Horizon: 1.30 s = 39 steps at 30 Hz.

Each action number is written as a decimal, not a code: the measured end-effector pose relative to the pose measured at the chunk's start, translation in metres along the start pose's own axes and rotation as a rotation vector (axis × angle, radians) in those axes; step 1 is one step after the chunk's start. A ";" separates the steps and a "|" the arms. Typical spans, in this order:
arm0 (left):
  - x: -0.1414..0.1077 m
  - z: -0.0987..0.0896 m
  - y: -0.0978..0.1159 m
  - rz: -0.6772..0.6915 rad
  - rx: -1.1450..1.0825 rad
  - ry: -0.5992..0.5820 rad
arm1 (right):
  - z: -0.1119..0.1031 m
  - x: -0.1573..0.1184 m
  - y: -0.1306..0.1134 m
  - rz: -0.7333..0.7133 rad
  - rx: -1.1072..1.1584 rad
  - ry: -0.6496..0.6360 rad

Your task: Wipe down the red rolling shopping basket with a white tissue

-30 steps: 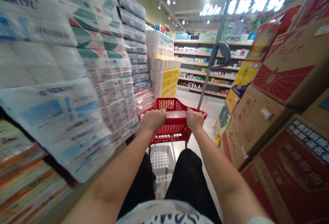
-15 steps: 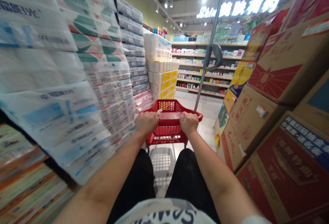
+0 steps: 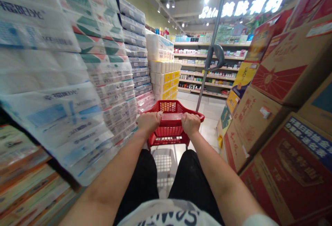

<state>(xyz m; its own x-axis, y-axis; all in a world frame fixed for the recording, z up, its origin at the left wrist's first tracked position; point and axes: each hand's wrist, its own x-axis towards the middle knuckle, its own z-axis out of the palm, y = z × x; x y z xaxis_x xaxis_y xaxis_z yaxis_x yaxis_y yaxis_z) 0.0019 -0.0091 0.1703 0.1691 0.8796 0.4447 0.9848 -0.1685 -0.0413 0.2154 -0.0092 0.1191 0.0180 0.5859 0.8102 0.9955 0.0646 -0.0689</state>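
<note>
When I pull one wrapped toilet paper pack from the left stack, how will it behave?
The toilet paper pack is probably light for its bulk: soft rolls show through the wrap. It will likely squash under fingers. The stack looks unbound, so neighbours might slide.

Behind the grip, the person is wearing a pale T-shirt (image 3: 168,214) with dark letters printed on the front, and under this shirt, further back from the hands, plain black trousers (image 3: 140,174). The left hand (image 3: 149,124) and the right hand (image 3: 190,124) are bare. The forearms (image 3: 223,181) are bare also, and the edge of a white short sleeve (image 3: 259,220) is showing far behind the right hand.
</note>
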 end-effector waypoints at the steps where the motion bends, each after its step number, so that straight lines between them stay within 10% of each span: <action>1: 0.005 -0.001 -0.001 0.002 0.004 -0.082 | 0.000 0.000 0.000 0.003 -0.001 -0.001; 4: 0.013 -0.004 -0.005 0.080 0.011 -0.214 | 0.000 0.000 -0.001 0.012 -0.008 -0.001; 10: 0.000 0.001 -0.003 0.016 -0.021 0.046 | -0.002 0.000 -0.002 -0.005 -0.008 0.003; 16: 0.019 -0.001 -0.008 0.126 -0.002 -0.256 | -0.005 -0.001 0.000 -0.001 -0.019 0.005; 23: -0.013 0.017 -0.003 0.105 -0.046 0.242 | -0.003 -0.001 -0.001 -0.020 -0.016 0.058; 29: -0.002 0.017 -0.007 0.088 -0.041 0.212 | 0.002 -0.002 0.000 -0.022 -0.021 0.085; 39: -0.045 0.046 -0.034 0.225 -0.061 0.527 | 0.004 -0.001 -0.005 -0.066 -0.002 0.111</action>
<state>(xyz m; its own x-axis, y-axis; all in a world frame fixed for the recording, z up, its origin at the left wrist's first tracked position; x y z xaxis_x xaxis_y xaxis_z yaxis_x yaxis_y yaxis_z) -0.0379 -0.0226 0.1104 0.3170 0.4807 0.8176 0.9201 -0.3651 -0.1420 0.2103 -0.0074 0.1162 -0.0373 0.4873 0.8724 0.9951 0.0981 -0.0122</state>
